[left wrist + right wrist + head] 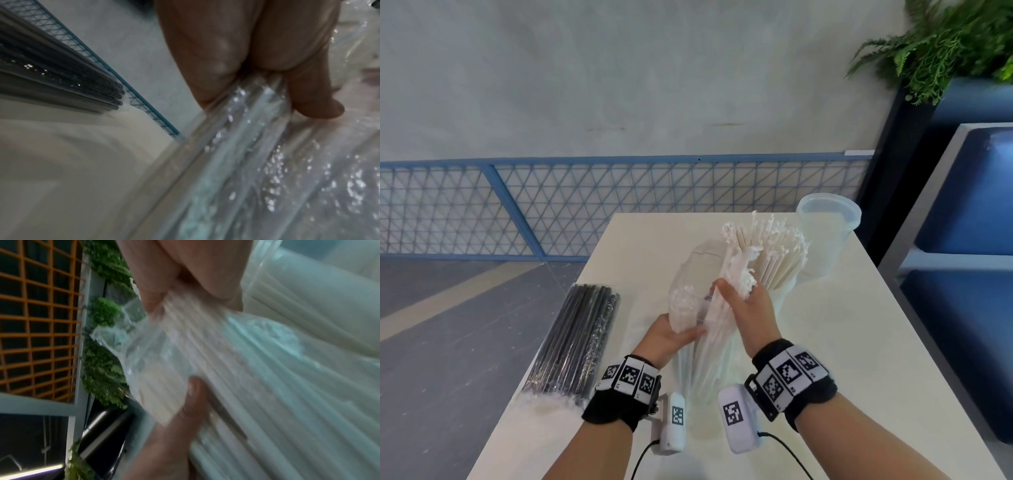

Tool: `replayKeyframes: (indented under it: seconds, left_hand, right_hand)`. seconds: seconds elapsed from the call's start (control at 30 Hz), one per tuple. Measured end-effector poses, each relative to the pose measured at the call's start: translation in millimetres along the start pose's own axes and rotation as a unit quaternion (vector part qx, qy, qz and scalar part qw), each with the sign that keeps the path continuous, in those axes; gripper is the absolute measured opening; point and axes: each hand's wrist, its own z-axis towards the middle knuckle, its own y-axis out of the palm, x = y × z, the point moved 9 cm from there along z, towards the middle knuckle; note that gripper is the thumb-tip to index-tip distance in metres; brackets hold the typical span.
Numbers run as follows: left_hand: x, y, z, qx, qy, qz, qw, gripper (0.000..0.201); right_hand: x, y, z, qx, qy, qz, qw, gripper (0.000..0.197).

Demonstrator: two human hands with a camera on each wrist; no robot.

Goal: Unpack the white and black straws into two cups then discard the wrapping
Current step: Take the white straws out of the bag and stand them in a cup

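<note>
A clear wrapping (690,291) still holding white straws (717,329) is lifted over the white table (825,342). My left hand (681,334) grips the wrapping from below, its fingers pinching the crinkled film (257,116). My right hand (738,291) grips the straw bundle through the film, thumb on one side and fingers on the other (174,345). Beyond the hands, more white straws (770,253) fan upward from a clear cup (787,294). An empty clear cup (828,222) stands at the far right corner. Wrapped black straws (575,342) lie at the table's left edge.
A blue mesh railing (585,202) runs behind the table. A blue cushioned bench (969,274) stands close on the right, with a green plant (945,44) above it. Grey floor lies to the left of the table.
</note>
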Motion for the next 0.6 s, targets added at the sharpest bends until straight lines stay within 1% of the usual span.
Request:
replayKeyframes:
  seconds: [0.1, 0.17, 0.27, 0.33, 0.4, 0.43, 0.53, 0.6]
  left_hand:
    - [-3.3, -3.6, 0.9, 0.01, -0.008, 0.001, 1.0, 0.02]
    - [-4.0, -5.1, 1.2, 0.022, -0.013, 0.001, 1.0, 0.02]
    - [-4.5, -9.5, 0.9, 0.046, -0.008, 0.015, 0.999, 0.013]
    - [-3.3, -10.2, 0.7, 0.049, 0.004, 0.03, 0.998, 0.01]
    - [-1.6, -9.2, 0.9, 0.047, 0.012, 0.043, 0.998, 0.01]
    - [-0.3, -8.7, 1.0, 0.048, 0.016, 0.052, 0.997, 0.008]
    - [3.4, -6.8, 0.8, 0.057, 0.026, 0.078, 0.995, 0.004]
    - [4.0, -4.7, 0.0, 0.058, 0.025, 0.093, 0.994, 0.014]
  right_hand:
    - [-15.3, -9.0, 5.5, 0.022, -0.019, 0.017, 0.999, 0.029]
    - [-27.9, -14.7, 7.8, 0.025, -0.041, 0.017, 0.999, 0.03]
    - [-34.8, -18.0, 7.4, 0.004, -0.055, 0.019, 0.998, 0.022]
    - [-26.7, -12.5, 3.0, -0.028, -0.038, 0.017, 0.999, 0.024]
    - [-7.7, -4.9, -1.2, -0.06, -0.012, 0.021, 0.998, 0.034]
    - [2.2, -2.6, -3.1, -0.069, 0.001, 0.016, 0.997, 0.036]
    - [22.4, 3.8, -11.6, -0.106, 0.019, -0.021, 0.994, 0.027]
    - [33.6, 2.6, -16.2, -0.101, 0.035, -0.028, 0.994, 0.026]
